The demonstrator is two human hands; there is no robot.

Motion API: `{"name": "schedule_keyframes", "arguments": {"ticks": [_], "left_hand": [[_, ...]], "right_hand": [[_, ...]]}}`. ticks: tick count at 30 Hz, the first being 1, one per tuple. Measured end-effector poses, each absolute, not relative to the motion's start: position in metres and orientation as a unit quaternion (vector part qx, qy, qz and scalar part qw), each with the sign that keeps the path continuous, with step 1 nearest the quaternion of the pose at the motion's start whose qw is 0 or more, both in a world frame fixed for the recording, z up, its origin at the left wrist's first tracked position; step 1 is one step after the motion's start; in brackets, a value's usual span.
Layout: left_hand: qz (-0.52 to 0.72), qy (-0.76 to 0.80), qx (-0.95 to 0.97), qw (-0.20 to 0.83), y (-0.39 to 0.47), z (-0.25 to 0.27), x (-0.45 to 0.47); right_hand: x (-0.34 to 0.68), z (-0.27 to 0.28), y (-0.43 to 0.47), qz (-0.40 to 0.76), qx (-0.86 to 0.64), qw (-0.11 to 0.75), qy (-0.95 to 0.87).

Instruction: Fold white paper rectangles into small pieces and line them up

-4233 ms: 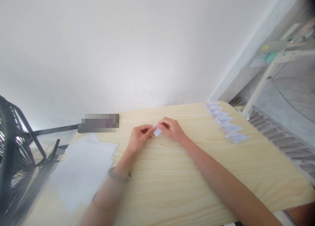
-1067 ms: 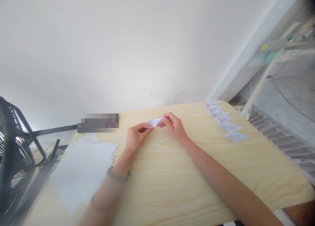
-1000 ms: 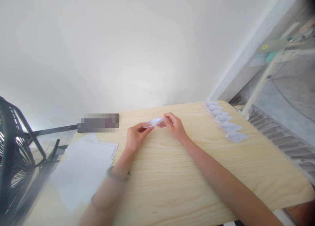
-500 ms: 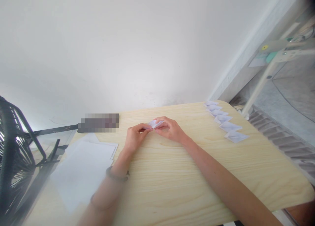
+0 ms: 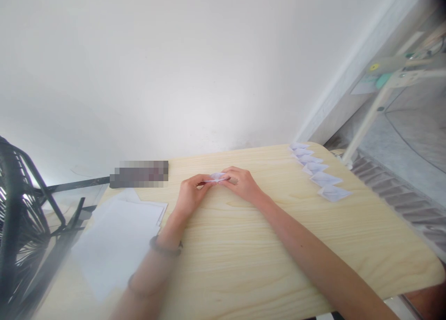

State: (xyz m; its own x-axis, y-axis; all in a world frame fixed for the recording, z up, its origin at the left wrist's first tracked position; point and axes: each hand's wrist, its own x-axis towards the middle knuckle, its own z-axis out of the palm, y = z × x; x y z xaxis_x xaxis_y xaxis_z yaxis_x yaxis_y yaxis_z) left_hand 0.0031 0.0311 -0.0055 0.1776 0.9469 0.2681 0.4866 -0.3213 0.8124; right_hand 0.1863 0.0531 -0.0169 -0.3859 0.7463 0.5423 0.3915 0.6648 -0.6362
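Note:
A small folded piece of white paper (image 5: 218, 176) is pinched between my two hands above the far middle part of the wooden table (image 5: 251, 250). My left hand (image 5: 193, 190) grips its left end between thumb and fingers. On the other side, my right hand (image 5: 241, 183) has its fingertips closed on the right end. Part of the paper is hidden behind the fingers. Several folded white paper pieces (image 5: 333, 193) with pointed ends lie in an overlapping row at the far right of the table.
Loose white sheets (image 5: 114, 241) lie at the table's left side, partly under my left forearm. A blurred-out dark object (image 5: 139, 174) sits at the back left edge. Beyond the left edge stands a dark woven chair (image 5: 21, 218); a white wall (image 5: 209, 78) rises behind.
My right fingertips have drawn slightly down and in on the paper's right end, and the paper looks flatter. My left hand has stayed almost still.

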Motion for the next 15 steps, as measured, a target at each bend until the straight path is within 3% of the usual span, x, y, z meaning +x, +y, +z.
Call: {"name": "schedule_keyframes", "arguments": {"ticks": [15], "left_hand": [[0.403, 0.521, 0.645, 0.387, 0.0325, -0.0028, 0.0046]], "right_hand": [[0.187, -0.0145, 0.0529, 0.353, -0.443, 0.431, -0.703]]}}
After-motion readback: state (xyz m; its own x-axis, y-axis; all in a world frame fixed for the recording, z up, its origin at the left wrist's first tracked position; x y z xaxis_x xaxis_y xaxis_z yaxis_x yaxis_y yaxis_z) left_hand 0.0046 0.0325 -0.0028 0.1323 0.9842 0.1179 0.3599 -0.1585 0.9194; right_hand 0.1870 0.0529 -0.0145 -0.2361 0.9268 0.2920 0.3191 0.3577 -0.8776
